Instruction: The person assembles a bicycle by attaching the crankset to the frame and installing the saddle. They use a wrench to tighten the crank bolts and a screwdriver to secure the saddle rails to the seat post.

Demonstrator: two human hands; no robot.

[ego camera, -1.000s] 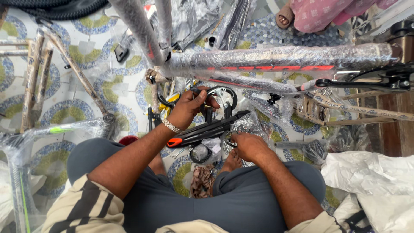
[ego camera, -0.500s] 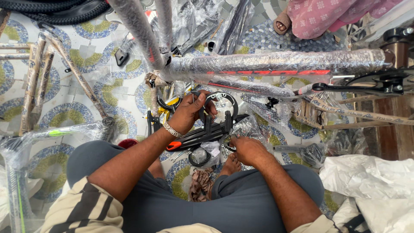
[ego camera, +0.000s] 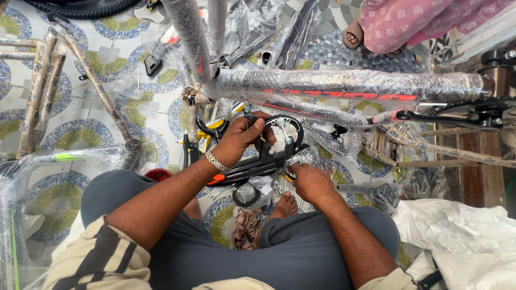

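I sit on a patterned tile floor among bicycle parts. My left hand [ego camera: 241, 140], with a metal bracelet on its wrist, grips a black curved brake caliper [ego camera: 283, 130] and holds it up in front of me. My right hand [ego camera: 307, 181] rests lower, over small screws and plastic wrap on the floor; what its fingers pinch is hidden. A long black bar with an orange tip [ego camera: 252, 169] lies across between the two hands. Above them runs a plastic-wrapped bicycle frame tube [ego camera: 344, 85] with red striping.
Yellow-handled pliers [ego camera: 212, 130] lie left of the caliper. Wrapped frame tubes [ego camera: 43, 80] lean at the left, a tyre [ego camera: 80, 6] at top left. Another person's sandalled foot [ego camera: 355, 36] stands at top. White plastic sheet [ego camera: 457, 231] lies at right, a wooden bench [ego camera: 478, 166] beyond.
My left hand has lifted the black caliper slightly and shifted its grip. My right hand has stayed low over the small parts. The view has drifted a little.
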